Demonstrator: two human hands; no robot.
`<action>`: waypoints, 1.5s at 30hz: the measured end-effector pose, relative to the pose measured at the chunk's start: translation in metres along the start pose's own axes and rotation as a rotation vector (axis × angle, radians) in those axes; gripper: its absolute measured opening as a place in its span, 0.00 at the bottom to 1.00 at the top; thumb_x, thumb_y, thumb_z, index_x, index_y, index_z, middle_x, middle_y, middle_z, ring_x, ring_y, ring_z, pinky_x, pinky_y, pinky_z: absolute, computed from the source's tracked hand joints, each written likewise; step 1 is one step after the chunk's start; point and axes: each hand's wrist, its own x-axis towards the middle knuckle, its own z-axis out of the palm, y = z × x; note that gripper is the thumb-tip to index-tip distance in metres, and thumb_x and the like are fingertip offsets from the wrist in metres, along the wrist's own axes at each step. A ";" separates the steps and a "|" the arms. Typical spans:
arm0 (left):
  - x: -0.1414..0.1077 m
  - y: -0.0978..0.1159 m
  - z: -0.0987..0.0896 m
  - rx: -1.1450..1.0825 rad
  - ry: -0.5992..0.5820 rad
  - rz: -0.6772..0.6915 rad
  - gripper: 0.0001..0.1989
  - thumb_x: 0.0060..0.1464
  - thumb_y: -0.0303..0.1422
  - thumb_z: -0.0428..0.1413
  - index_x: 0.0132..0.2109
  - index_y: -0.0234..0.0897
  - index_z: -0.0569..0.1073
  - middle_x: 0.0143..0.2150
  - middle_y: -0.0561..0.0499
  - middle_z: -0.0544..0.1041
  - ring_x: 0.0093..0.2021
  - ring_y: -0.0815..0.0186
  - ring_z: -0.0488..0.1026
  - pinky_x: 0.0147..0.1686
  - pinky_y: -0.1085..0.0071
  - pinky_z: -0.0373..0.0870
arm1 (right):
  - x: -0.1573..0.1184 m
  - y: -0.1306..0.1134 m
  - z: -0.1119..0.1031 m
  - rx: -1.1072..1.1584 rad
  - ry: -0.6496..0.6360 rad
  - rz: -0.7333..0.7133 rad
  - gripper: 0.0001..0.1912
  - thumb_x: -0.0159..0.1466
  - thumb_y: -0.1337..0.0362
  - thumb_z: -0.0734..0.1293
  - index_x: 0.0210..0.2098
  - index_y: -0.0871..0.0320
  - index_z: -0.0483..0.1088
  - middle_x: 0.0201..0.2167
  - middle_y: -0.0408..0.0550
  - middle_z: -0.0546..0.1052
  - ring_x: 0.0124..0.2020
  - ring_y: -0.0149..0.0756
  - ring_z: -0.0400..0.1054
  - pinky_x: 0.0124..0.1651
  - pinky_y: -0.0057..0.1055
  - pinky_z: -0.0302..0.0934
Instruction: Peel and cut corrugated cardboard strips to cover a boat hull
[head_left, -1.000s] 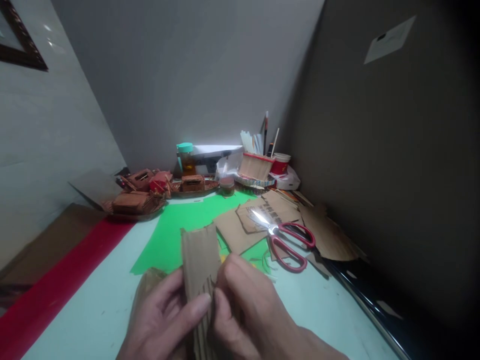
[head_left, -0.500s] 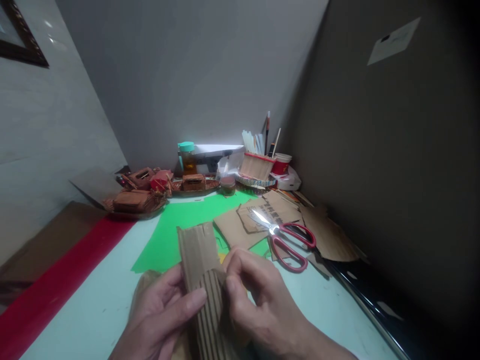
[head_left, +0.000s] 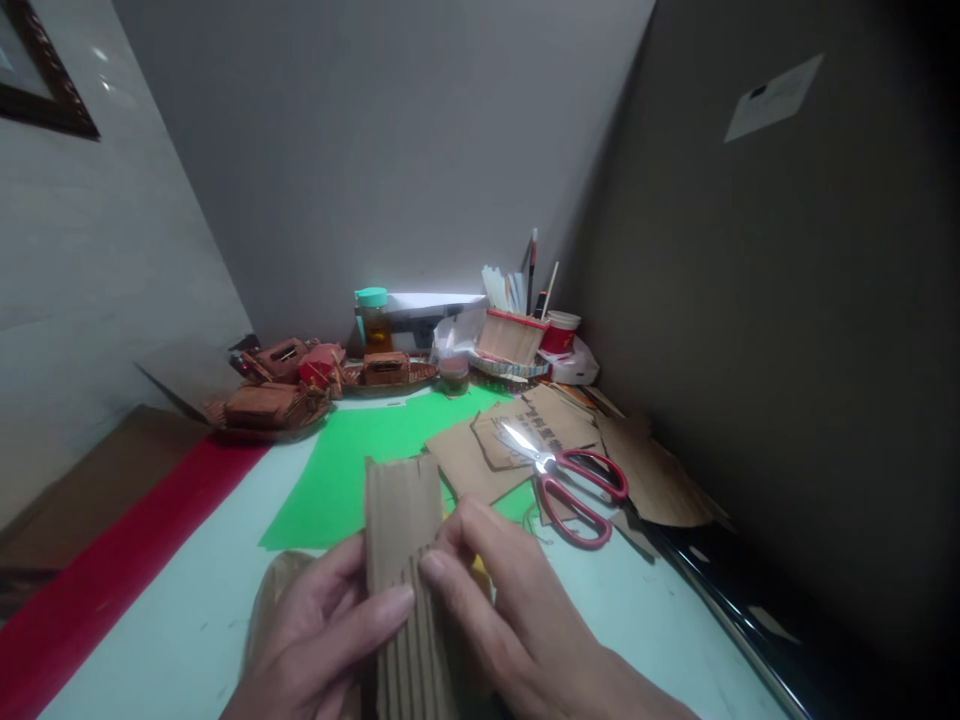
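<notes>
A strip of corrugated cardboard [head_left: 405, 510] stands up between my hands, its lower part showing bare dark ridges and its upper part still covered in smooth brown paper. My left hand [head_left: 322, 630] grips the strip from the left, thumb across its face. On the right edge, the thumb and forefinger of my right hand [head_left: 510, 610] are pinched where the smooth layer ends at the ridges. Something yellow, mostly hidden, shows behind my right fingers. Another brown piece [head_left: 262, 600] lies behind my left hand.
Red-handled scissors [head_left: 562, 480] lie on cut cardboard pieces [head_left: 472, 460] at the right. Green paper [head_left: 360, 460] covers the table's middle. Brown model boats [head_left: 270, 405], a lidded bottle [head_left: 373, 320] and a holder with sticks [head_left: 512, 337] stand along the back.
My right thumb and fingers have moved left and up onto the strip's ridged face. The strip has shifted slightly right and turned a little in my left hand.
</notes>
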 end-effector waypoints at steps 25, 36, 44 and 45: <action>0.004 0.003 -0.004 -0.070 -0.111 -0.073 0.18 0.52 0.26 0.63 0.51 0.42 0.80 0.47 0.45 0.84 0.50 0.51 0.79 0.55 0.57 0.70 | 0.002 0.007 0.002 -0.022 0.136 -0.055 0.11 0.65 0.65 0.55 0.26 0.53 0.52 0.23 0.41 0.62 0.24 0.31 0.57 0.27 0.29 0.52; 0.004 0.009 0.000 -0.107 -0.073 -0.048 0.16 0.56 0.23 0.59 0.50 0.41 0.80 0.49 0.47 0.84 0.52 0.56 0.78 0.59 0.63 0.67 | 0.005 0.009 -0.001 0.127 0.145 0.079 0.12 0.66 0.60 0.56 0.27 0.54 0.55 0.26 0.44 0.66 0.26 0.33 0.59 0.29 0.30 0.55; 0.003 0.012 0.005 -0.111 -0.084 -0.062 0.19 0.57 0.23 0.59 0.55 0.37 0.77 0.49 0.44 0.84 0.52 0.53 0.78 0.55 0.60 0.72 | 0.004 0.009 -0.001 0.184 0.143 0.104 0.14 0.67 0.56 0.57 0.27 0.54 0.55 0.27 0.45 0.67 0.27 0.32 0.59 0.29 0.30 0.55; 0.003 0.012 0.005 -0.101 -0.077 -0.070 0.20 0.57 0.23 0.59 0.56 0.38 0.76 0.49 0.43 0.84 0.51 0.53 0.79 0.54 0.60 0.73 | 0.003 0.009 -0.001 0.195 0.140 0.114 0.14 0.67 0.56 0.57 0.27 0.55 0.55 0.27 0.45 0.67 0.27 0.32 0.58 0.29 0.30 0.55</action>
